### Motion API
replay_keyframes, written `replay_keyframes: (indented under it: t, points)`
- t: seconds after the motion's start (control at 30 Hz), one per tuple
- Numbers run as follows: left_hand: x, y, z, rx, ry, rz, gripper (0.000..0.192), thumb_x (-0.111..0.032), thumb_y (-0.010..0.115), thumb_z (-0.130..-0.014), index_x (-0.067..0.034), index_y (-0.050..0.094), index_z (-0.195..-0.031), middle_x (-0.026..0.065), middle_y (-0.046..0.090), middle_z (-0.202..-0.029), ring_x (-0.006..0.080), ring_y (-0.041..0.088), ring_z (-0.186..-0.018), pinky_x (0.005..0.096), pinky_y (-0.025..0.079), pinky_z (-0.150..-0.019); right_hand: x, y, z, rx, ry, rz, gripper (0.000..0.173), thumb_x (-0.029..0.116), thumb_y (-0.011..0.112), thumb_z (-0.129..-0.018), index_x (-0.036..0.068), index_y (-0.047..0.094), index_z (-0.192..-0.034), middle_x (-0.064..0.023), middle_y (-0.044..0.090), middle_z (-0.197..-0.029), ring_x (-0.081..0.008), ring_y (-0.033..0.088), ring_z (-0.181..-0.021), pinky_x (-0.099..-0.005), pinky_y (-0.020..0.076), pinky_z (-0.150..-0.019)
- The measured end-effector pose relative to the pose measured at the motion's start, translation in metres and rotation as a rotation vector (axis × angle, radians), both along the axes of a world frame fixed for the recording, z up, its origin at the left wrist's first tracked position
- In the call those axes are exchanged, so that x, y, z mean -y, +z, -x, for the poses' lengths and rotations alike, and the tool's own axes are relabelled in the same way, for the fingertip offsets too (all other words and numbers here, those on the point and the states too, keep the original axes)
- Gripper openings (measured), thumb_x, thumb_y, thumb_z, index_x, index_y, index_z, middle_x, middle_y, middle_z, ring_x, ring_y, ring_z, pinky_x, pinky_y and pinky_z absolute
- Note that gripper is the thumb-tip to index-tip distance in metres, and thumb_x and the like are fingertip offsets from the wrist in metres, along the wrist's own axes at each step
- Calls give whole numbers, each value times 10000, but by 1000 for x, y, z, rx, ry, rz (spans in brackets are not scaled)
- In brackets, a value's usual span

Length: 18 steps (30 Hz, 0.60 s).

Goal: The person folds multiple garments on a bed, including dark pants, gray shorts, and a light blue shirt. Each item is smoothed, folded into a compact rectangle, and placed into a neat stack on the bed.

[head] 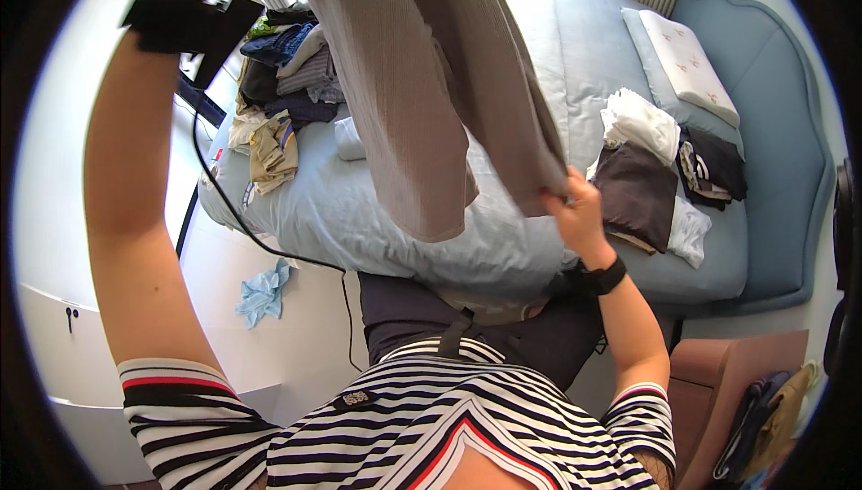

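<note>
A pair of grey-brown trousers (411, 126) hangs in front of me, its two legs spread above the bed. At the right leg's lower end, my right hand (580, 215) grips the fabric between thumb and fingers. The other leg hangs loose, its hem over the blue bedding. My left arm is raised high on the left, and the hand itself lies beyond the top edge. The waist of the trousers is also cut off there.
The bed (323, 214) has light blue bedding. A heap of clothes (296, 73) lies at its left end. Folded clothes (636, 187) lie on the right by a pillow (687, 62) and headboard (781, 153). A blue cloth (264, 293) is on the floor. A black cable (232, 211) hangs at left.
</note>
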State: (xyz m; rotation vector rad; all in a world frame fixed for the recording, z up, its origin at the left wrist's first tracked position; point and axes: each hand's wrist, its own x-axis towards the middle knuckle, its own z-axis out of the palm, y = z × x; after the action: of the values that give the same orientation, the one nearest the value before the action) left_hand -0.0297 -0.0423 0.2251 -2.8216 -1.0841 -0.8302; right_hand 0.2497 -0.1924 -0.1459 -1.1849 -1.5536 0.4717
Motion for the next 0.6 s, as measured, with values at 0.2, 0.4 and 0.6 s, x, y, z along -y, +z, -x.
replay_keyframes:
  t: [0.2, 0.4, 0.6]
  points:
    - [-70, -81, -5, 133, 24, -43, 349, -312, 712, -794, 18, 599, -813, 104, 583, -663, 167, 545, -651, 345, 467, -620, -21, 46, -121, -99, -459, -72, 198, 56, 651, -850, -27, 649, -1029, -7, 654, -922, -67, 551, -835, -233, 447, -773]
    - [-83, -107, -22, 432, 80, -148, 282, -252, 712, -813, 15, 657, -884, 99, 671, -771, 155, 614, -706, 296, 493, -637, -4, 118, -163, 167, -693, -286, 209, 53, 661, -835, -33, 648, -1025, -50, 665, -1021, -100, 579, -893, -249, 458, -812]
    - [-56, -267, 14, 370, -204, -296, 223, 97, 599, -677, -68, 546, -819, 71, 578, -826, 235, 565, -725, 315, 465, -638, 69, 89, -129, 458, -561, -146, 134, -36, 642, -729, -48, 621, -860, -100, 638, -957, -187, 613, -835, -278, 471, -756]
